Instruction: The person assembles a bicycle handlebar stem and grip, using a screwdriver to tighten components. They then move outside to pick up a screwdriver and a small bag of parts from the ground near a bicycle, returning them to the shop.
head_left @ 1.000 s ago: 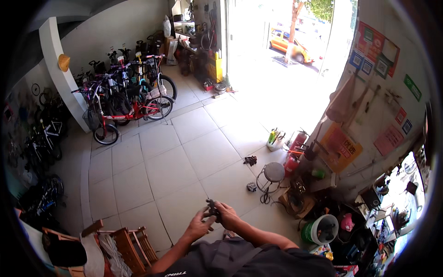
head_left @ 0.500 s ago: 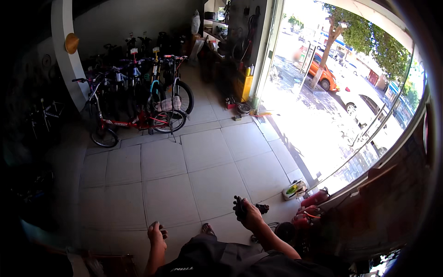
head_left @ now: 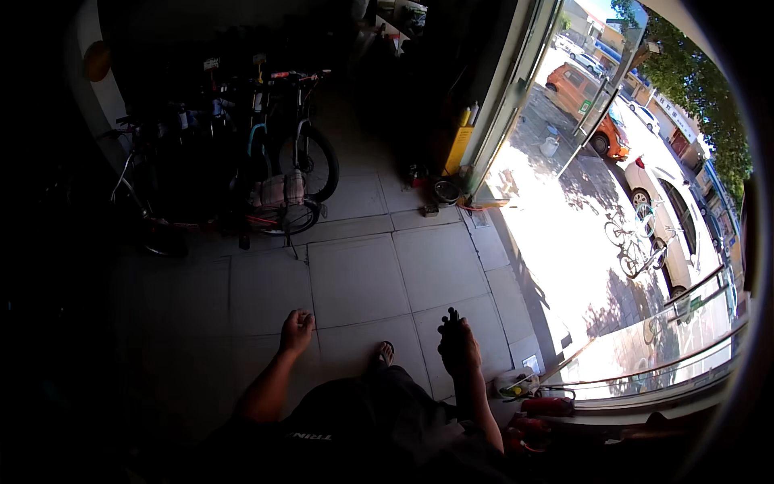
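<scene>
My left hand hangs over the floor tiles with its fingers curled in; whatever it may hold is hidden. In my right hand is a black object with several knobby ends, its kind too dark to tell. It sticks up past the fingers, apart from the floor. One foot in a sandal shows between my two hands.
Bicycles stand in a row at the left, a folding one foremost. A yellow box and a round pan-like thing sit beside the doorway. Red cylinders lie near the glass at right. Outside are parked cars and a bicycle.
The view has swung right toward the doorway, and the room looks darker. Both hands appear higher in the picture. The black object stays in my right hand and now points more upward.
</scene>
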A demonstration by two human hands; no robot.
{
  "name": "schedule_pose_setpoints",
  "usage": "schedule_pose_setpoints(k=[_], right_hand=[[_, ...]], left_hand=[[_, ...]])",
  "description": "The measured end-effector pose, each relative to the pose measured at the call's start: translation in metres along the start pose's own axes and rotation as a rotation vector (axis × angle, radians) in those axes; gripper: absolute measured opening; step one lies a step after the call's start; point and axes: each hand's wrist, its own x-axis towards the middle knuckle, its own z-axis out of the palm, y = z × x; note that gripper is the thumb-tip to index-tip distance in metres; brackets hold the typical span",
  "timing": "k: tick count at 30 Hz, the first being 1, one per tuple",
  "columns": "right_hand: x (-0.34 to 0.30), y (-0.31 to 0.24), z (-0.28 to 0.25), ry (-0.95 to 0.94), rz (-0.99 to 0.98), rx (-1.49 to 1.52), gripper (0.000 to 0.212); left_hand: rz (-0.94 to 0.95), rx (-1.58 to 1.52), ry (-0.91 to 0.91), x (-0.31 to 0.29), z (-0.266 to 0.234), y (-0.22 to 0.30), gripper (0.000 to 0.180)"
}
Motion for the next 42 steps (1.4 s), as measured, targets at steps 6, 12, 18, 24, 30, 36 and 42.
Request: schedule_pose_setpoints(k=[6,12,18,24,30,36,42], right_hand=[[0.19,-0.098,0.133,-0.227,0.048,-0.16,0.05],[0.395,-0.144,0.224,-0.294,0.077,-0.215,0.048],[0.571,-0.192,0.305,-0.24,0.093,-0.273,0.046],[0.72,-0.262,0.391,-0.157,0.071,-0.286,0.042],[0.928,-0.304,0.471,-0.13,0.019,-0.286,0.044],[1.171,-0.313,0.555,-0.448,-0.343,-1.081,0.046],[1.346,-0.35,0.757,-0.876,-0.535,-1.176,0.048]], left_hand=[[-1.143,-0.221,0.052,-0.018,-0.035,-0.049,0.039],[-1.472,-0.372,0.313,0.019,-0.002,-0.047,0.038],[-1.279,-0.501,0.348,0.324,0.056,-0.003,0.038],[-0.375,-0.296,0.309,0.722,0.086,0.245,0.034],[0.069,-0.447,0.128,0.984,0.122,0.35,0.041],[-0.234,-0.122,0.29,1.099,0.137,0.35,0.033],[-0.145,0.067,0.653,1.199,0.132,0.378,0.04]])
